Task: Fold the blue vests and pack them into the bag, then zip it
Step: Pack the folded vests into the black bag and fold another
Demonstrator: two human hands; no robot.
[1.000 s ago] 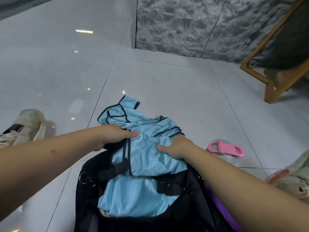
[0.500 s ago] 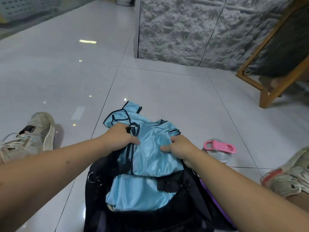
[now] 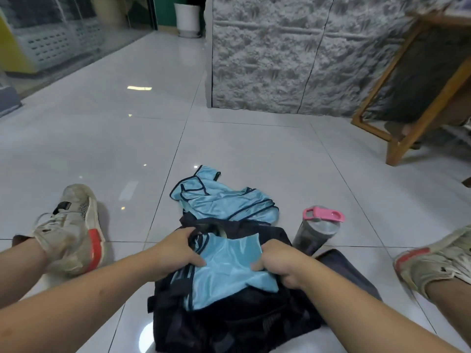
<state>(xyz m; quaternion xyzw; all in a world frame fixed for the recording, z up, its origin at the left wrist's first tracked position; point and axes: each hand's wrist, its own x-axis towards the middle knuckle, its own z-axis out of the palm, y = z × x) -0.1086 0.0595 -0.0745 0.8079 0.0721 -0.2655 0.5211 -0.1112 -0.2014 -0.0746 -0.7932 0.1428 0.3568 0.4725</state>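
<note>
**Folded vest held over the open bag**

Where it lies across the mouth of the black bag [image 3: 229, 324], folded blue vest [image 3: 226, 271] gripped at both side edges, with its dark-trimmed edge toward the left. Left hand [image 3: 175, 253] on the vest's left edge, thumb laid on top of the cloth and fingers curled over the dark trim near the bag's rim. Right hand [image 3: 277, 263] on the vest's right edge, fingers bent and closed on a fold of the cloth, knuckles up. Vest thus spanning the gap between the two hands, its near part sunk below the bag's rim, its far corner raised above it. Whether the vest touches the bag's floor not discernible.

Beyond the bag's far rim, touching it: loose pile of further blue vests [image 3: 221, 202], unfolded and rumpled on the white tiled floor [image 3: 254, 149]. Just right of the bag: dark clear bottle [image 3: 314, 233] with a pink lid, upright. Dark flat flap [image 3: 351, 273] lying out to the right of the bag, behind the right forearm.

Outward on either side: worn pale shoe with red heel patch at left [image 3: 74, 228], matching shoe at right [image 3: 433, 258]. Farther off: grey textured wall panel [image 3: 280, 59] and wooden frame [image 3: 397, 138] at upper right.
</note>
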